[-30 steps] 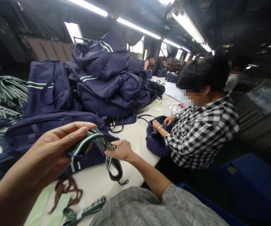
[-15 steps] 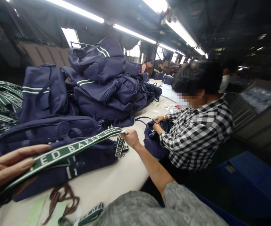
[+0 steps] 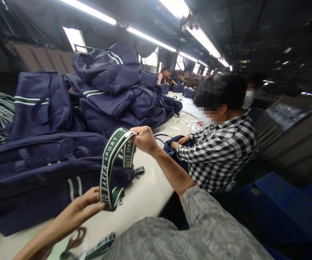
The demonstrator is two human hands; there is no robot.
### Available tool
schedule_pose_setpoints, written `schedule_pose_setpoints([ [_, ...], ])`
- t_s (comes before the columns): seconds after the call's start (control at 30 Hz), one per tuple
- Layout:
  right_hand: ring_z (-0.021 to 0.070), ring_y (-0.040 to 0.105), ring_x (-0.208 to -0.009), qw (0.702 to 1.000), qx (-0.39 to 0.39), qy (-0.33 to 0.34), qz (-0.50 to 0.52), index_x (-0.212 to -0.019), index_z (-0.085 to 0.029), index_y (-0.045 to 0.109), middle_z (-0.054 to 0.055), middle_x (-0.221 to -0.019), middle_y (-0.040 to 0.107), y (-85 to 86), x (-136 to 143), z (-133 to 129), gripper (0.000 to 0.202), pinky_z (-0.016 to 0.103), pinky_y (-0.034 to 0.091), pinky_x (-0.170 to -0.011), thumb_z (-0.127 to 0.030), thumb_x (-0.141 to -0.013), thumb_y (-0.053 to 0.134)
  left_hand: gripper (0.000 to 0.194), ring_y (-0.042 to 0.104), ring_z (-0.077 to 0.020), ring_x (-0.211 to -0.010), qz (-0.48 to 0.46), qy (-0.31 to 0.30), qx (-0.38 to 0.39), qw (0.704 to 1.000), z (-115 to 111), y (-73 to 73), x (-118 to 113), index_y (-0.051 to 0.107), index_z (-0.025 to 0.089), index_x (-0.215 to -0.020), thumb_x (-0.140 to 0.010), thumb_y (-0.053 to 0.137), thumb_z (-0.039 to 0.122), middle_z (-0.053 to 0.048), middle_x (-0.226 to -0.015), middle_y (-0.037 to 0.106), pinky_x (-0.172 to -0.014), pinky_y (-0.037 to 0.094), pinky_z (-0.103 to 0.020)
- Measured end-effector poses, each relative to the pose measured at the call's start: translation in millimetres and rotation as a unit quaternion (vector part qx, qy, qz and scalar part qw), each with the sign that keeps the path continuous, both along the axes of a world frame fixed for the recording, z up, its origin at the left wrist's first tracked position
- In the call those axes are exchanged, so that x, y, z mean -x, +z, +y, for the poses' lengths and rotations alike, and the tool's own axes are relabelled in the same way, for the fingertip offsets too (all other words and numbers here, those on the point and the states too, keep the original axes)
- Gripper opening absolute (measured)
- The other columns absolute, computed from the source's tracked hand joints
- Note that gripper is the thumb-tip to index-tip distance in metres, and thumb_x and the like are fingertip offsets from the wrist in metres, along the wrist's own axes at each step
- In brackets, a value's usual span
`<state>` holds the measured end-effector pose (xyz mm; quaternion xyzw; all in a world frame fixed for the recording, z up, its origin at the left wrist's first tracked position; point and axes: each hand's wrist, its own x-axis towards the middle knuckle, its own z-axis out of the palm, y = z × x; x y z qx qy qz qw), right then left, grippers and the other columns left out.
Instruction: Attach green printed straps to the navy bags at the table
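Left hand (image 3: 89, 203) and right hand (image 3: 146, 141) pinch one strap (image 3: 107, 166), which partly hides the near bag (image 3: 43, 187); beyond, more bags (image 3: 118, 77) are piled.

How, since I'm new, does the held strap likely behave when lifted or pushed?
Probably floppy: the strap curves between the left hand and right hand. Perhaps slightly springy: its upper bend looks rounded, not creased. Likely light, being a thin, narrow band.

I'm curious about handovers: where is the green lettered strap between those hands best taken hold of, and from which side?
Probably take the strap by its bowed span between the right hand above and left hand below, pinching front and back from the left: it is flat, and that edge looks uncovered.
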<state>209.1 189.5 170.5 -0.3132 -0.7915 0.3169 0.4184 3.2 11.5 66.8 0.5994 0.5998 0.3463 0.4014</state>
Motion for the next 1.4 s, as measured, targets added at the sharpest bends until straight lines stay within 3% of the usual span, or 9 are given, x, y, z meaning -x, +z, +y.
schedule_pose_setpoints([
  [0.13,0.0078,0.028,-0.060,0.999,-0.045,-0.005,-0.020,-0.055,-0.017,0.037,-0.003,-0.061,0.026,8.6,5.7,-17.1,0.031,0.020,0.021,-0.054,-0.031,-0.081,0.048,0.030,0.052,-0.0308,-0.125,-0.061,-0.096,0.046,0.992,13.0,17.3,-16.4,0.072,0.023,-0.095,-0.076,0.069,0.046,-0.012,-0.135,0.056,-0.109,0.037,-0.043],
  [0.33,0.0092,0.026,-0.061,0.997,-0.069,-0.019,-0.038,-0.056,-0.017,0.039,-0.004,-0.061,0.025,5.5,8.8,-30.3,0.027,0.021,0.021,-0.055,-0.026,-0.080,0.048,0.061,0.058,-0.0290,-0.118,-0.220,0.021,0.004,0.975,30.3,29.8,-57.9,0.055,0.022,-0.118,-0.065,0.081,0.040,-0.013,-0.127,0.062,-0.106,0.042,-0.048],
  [0.57,0.0089,0.030,-0.060,0.989,-0.101,-0.086,-0.064,-0.060,-0.016,0.051,-0.004,-0.060,0.035,8.8,1.1,-26.5,0.030,0.022,0.024,-0.058,-0.029,-0.086,0.050,0.038,0.066,-0.0281,-0.099,-0.174,-0.016,0.037,0.984,43.3,27.8,-72.3,0.071,0.018,-0.099,-0.070,0.077,0.042,-0.009,-0.104,0.072,-0.093,0.052,-0.041],
  [0.7,0.0090,0.040,-0.062,0.983,-0.086,-0.131,-0.096,-0.064,-0.015,0.059,-0.003,-0.061,0.045,1.2,-3.5,-10.6,0.032,0.022,0.025,-0.060,-0.037,-0.087,0.055,0.032,0.067,-0.0260,-0.096,-0.195,-0.015,-0.009,0.981,36.6,46.7,-63.9,0.072,0.016,-0.098,-0.078,0.071,0.041,-0.011,-0.102,0.073,-0.085,0.055,-0.035],
  [0.8,0.0094,0.044,-0.062,0.983,-0.047,-0.116,-0.135,-0.060,-0.014,0.060,-0.002,-0.058,0.046,-15.5,-3.4,1.2,0.040,0.022,0.025,-0.058,-0.047,-0.082,0.063,0.022,0.069,-0.0209,-0.077,-0.274,0.024,-0.094,0.957,32.6,79.9,-57.0,0.069,0.018,-0.088,-0.079,0.071,0.037,-0.008,-0.084,0.073,-0.070,0.058,-0.029],
  [0.9,0.0079,0.043,-0.058,0.987,0.038,0.027,-0.153,-0.056,-0.012,0.060,-0.004,-0.053,0.043,-42.0,2.8,3.4,0.045,0.021,0.024,-0.055,-0.052,-0.073,0.071,0.028,0.067,-0.0159,-0.066,-0.337,0.091,-0.154,0.925,39.1,111.8,-50.7,0.067,0.019,-0.091,-0.073,0.077,0.037,-0.003,-0.076,0.070,-0.063,0.058,-0.025],
  [1.0,0.0075,0.043,-0.055,0.957,0.177,0.189,-0.130,-0.057,-0.011,0.061,-0.004,-0.053,0.044,-73.5,14.2,-3.8,0.045,0.020,0.028,-0.052,-0.053,-0.063,0.077,0.033,0.065,-0.0131,-0.062,-0.363,0.123,-0.157,0.910,54.7,125.6,-44.4,0.068,0.015,-0.098,-0.073,0.077,0.034,-0.003,-0.077,0.068,-0.061,0.058,-0.024],
  [1.2,0.0105,0.052,-0.059,0.846,0.384,0.370,-0.020,-0.066,-0.009,0.067,-0.002,-0.061,0.058,-125.9,30.6,-26.1,0.042,0.024,0.045,-0.061,-0.043,-0.051,0.086,0.031,0.067,-0.0153,-0.067,-0.388,0.183,-0.122,0.895,77.3,107.6,-34.8,0.067,0.011,-0.104,-0.077,0.073,0.024,-0.007,-0.084,0.070,-0.062,0.059,-0.027],
  [1.4,0.0124,0.057,-0.060,0.761,0.555,0.337,0.021,-0.068,-0.008,0.062,0.003,-0.067,0.062,-163.7,30.5,-47.2,0.060,0.023,0.043,-0.055,-0.059,-0.045,0.084,0.022,0.068,-0.0149,-0.068,-0.417,0.256,-0.066,0.869,84.9,81.2,-24.1,0.066,0.007,-0.101,-0.080,0.060,0.005,-0.010,-0.083,0.072,-0.063,0.059,-0.025],
])
